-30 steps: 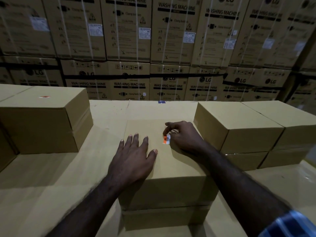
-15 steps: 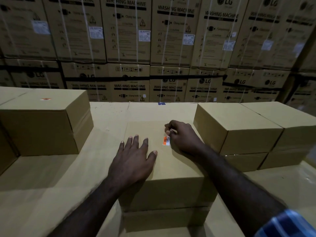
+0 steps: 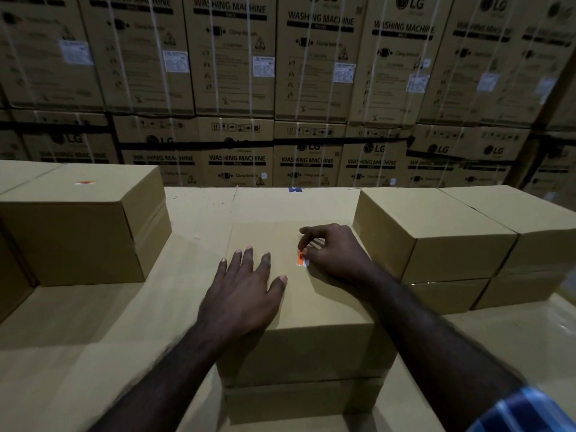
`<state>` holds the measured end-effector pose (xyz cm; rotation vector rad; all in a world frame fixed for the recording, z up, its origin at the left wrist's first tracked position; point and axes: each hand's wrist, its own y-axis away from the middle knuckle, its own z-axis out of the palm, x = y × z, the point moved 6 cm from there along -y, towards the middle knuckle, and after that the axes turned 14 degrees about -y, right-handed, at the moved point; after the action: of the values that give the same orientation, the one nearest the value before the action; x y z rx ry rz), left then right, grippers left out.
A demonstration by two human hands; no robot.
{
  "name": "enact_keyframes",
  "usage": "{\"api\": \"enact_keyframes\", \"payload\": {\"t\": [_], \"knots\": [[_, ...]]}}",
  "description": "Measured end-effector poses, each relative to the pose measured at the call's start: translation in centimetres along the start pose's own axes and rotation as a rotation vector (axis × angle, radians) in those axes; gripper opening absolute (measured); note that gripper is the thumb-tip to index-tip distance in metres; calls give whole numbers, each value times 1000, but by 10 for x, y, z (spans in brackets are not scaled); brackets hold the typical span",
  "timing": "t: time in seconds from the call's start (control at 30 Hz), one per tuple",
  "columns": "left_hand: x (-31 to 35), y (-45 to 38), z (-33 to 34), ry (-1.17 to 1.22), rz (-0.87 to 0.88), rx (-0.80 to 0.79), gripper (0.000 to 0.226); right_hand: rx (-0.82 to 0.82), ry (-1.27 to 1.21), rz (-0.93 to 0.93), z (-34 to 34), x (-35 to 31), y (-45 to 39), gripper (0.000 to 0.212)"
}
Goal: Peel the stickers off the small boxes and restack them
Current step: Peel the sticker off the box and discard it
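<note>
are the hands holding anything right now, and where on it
The right hand pinches the orange sticker at its upper edge, on top of the middle box. The left hand holds nothing; it rests flat on that box.

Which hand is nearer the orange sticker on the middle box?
Right. The right hand picks at the orange sticker with its fingertips; the left hand lies flat on the middle box, left of the sticker, not touching it.

left hand flat on box | right hand pinching orange sticker
</note>
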<state>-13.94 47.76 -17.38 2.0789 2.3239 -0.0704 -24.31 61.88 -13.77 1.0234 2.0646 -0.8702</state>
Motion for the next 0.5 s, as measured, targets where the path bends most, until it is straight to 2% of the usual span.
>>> {"api": "enact_keyframes", "payload": {"t": [0.23,0.4,0.5], "knots": [[0,-1,0,1,6,-2,67,27,-34,-37,1,4,-2,10],[0,1,0,13,15,-15,67,99,-464,73,-11,10,-1,9],[0,2,-2,5,9,-13,67,108,-560,111,-15,5,3,10]]}}
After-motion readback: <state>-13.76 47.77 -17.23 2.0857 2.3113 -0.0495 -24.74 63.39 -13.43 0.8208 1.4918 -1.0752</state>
